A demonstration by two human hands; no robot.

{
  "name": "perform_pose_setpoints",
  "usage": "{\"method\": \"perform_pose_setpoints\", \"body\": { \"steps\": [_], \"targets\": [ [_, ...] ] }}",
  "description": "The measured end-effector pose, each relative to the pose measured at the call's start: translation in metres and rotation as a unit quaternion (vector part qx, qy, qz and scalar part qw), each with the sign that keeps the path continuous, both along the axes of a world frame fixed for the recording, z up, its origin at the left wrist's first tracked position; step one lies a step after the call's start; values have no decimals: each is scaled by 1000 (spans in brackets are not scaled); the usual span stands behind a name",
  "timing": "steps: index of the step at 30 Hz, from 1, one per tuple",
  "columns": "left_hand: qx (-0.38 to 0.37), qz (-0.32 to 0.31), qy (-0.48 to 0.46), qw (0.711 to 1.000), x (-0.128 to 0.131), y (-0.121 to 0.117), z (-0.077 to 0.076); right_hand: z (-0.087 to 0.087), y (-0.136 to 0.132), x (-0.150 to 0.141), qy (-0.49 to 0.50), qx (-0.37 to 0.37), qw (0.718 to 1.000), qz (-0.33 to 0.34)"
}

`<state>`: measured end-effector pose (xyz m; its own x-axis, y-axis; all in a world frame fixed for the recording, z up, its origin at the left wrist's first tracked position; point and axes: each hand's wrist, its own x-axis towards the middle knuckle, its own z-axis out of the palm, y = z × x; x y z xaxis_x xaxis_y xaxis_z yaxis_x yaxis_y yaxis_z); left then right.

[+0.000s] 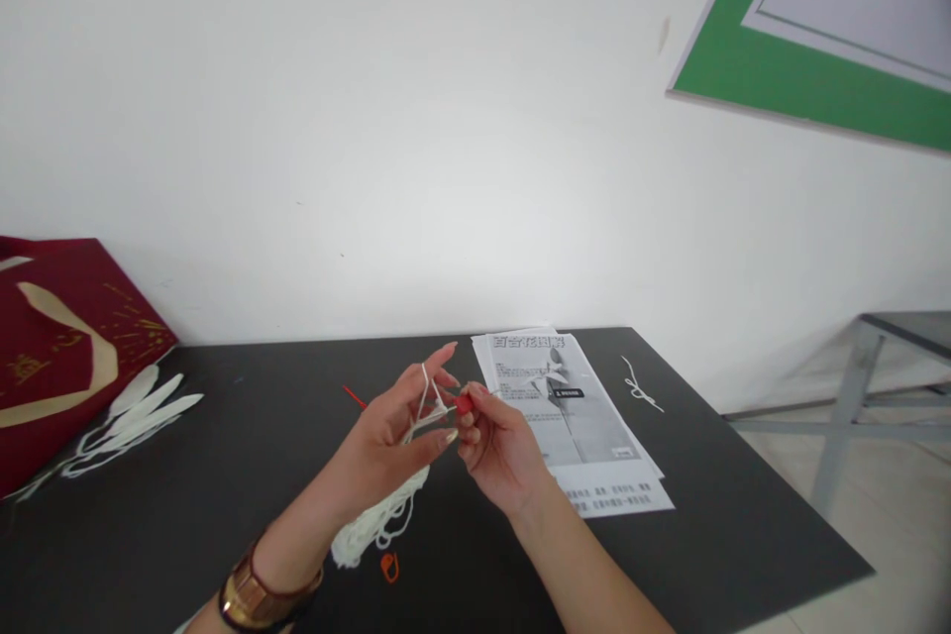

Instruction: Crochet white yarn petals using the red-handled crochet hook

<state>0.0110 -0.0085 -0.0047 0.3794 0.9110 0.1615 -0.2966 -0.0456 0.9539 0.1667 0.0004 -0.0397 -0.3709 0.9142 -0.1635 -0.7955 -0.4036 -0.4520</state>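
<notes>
White yarn [364,537]; red tool handle [464,404]; orange marker [394,570]; black tabletop [223,475]; maroon bag [119,302] with cream and gold patterning.

The left hand [408,421] partly hides the yarn bundle [380,517].

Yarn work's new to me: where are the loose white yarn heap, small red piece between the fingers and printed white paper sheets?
Loose white yarn heap [377,518]: head view, visible middle.
Small red piece [464,404]: head view, exposed middle.
Printed white paper sheets [592,434]: head view, top sheet's middle.
</notes>
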Motion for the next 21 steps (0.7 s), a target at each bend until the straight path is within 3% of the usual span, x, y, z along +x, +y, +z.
{"method": "perform_pose_setpoints", "body": {
  "steps": [4,13,21],
  "targets": [
    [-6,93,33,995,3,1,8,2,-3,-2,-2,6,1000,-24],
    [8,197,54,979,6,-3,7,8,-11,-7,-11,13,997,-73],
    [-51,134,-87,986,6,-5,2,16,-16,-10,-9,11,995,-95]
  ]
}}
